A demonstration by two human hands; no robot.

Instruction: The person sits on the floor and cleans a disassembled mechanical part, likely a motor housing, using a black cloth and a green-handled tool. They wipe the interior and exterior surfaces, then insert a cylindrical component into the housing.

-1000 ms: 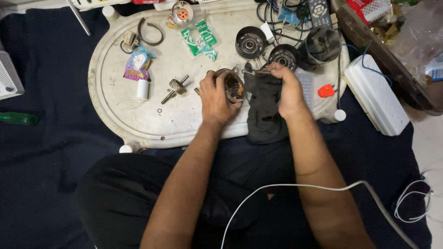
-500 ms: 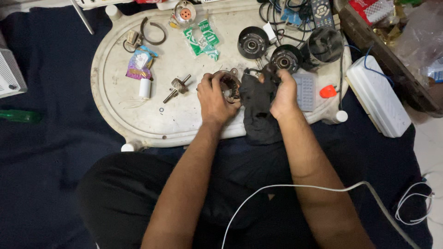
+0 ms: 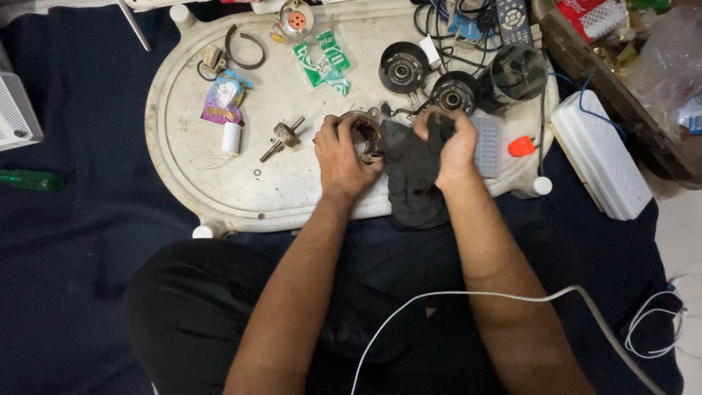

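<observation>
- Left hand wraps round a ring-shaped motor part, fingers curled over its top rim, holding it on the tray.
- Right hand is closed on a bunch of dark cloth, pressed vs. the part's right side; rest of cloth hangs over the tray's near edge.
- Motor part: metal w/ copper-looking windings inside, prob. heavy for its size, stiff. Outer rim looks the safe place to grip; windings likely fragile, so keep fingers off them.
- Cloth: soft, limp, light; bunches anywhere, no special hold needed.
- Just left of the left hand: small shaft piece, then a white cylinder & a purple packet.
- Beyond the hands: two black round housings, a green packet.
- Right of the right hand: grey grid pad, small orange bit, white box off the tray.
- Far left on the dark sheet: green screwdriver.
</observation>
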